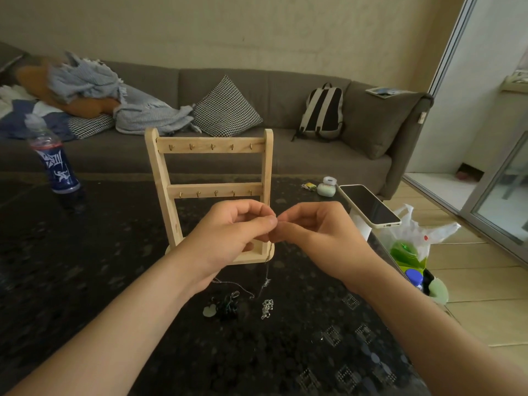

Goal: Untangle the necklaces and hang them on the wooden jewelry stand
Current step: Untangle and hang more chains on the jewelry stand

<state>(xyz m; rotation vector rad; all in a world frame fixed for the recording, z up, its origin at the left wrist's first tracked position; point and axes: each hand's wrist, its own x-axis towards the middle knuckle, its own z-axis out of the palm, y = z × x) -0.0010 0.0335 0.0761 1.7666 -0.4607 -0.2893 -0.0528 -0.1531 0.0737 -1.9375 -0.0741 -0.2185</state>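
Left hand (228, 232) and right hand (317, 232) pinch one chain (268, 261) before the stand (211, 147).

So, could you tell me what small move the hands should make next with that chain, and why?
The left hand and right hand pinch the thin chain before the wooden stand, but its lower part lies on the table beside the dark beaded necklace, possibly caught. So probably raise both hands slightly to lift it clear.
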